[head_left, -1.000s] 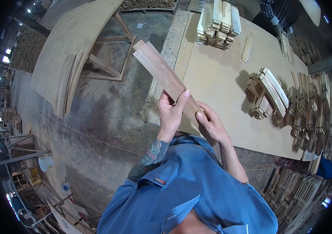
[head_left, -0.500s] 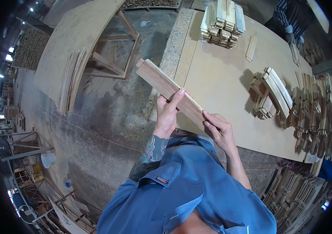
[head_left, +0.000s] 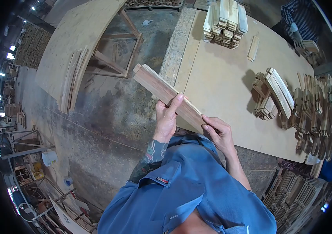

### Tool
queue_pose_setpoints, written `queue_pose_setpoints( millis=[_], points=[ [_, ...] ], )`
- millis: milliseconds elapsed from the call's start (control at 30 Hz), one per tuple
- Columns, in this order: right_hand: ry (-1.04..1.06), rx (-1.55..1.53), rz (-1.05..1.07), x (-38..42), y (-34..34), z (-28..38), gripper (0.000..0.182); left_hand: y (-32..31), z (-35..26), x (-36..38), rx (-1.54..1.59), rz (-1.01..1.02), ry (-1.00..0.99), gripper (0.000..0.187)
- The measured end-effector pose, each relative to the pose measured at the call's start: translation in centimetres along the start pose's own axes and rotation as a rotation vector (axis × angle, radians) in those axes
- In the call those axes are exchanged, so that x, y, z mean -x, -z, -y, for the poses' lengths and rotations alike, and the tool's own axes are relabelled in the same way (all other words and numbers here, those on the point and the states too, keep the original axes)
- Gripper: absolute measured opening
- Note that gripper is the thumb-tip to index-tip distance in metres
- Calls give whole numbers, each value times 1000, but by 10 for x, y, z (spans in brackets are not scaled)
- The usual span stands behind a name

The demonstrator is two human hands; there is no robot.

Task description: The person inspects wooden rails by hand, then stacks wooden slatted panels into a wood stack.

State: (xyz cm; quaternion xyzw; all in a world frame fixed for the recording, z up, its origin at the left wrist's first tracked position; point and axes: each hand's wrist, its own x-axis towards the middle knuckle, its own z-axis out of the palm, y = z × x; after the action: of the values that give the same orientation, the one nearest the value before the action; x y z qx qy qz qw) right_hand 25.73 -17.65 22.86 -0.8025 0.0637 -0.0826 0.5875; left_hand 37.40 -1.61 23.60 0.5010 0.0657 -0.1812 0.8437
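Observation:
Two or so wooden planks (head_left: 156, 85), stacked face to face, are held slanting in front of my body, over the near left edge of the table. My left hand (head_left: 166, 119) is closed round their middle, thumb on the upper edge and fingers underneath. At the lower right end, my right hand (head_left: 218, 132) pinches the planks between thumb and fingers. The board surface facing me is reddish brown, with a paler edge along the top.
On the work table (head_left: 220, 82) stand a plank stack (head_left: 226, 25), a single plank (head_left: 253, 48) and a crossed pile (head_left: 273, 93). Many planks (head_left: 318, 113) line the right side. A co-worker's gloved hand (head_left: 298, 40) is at the far right. A plywood-topped table (head_left: 78, 31) stands left.
The planks in my hands have shifted slightly left and down at their far end. The co-worker's hands have moved, now beside a small bundle of wood. My grip looks the same.

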Motion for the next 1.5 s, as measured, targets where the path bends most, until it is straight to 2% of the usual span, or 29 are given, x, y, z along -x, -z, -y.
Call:
queue_pose_setpoints(
  millis=[1500],
  points=[
    [-92, -13, 34, -7, -9, -1, 30, 9, -2, -7, 38, -38, 9, 27]
  ],
)
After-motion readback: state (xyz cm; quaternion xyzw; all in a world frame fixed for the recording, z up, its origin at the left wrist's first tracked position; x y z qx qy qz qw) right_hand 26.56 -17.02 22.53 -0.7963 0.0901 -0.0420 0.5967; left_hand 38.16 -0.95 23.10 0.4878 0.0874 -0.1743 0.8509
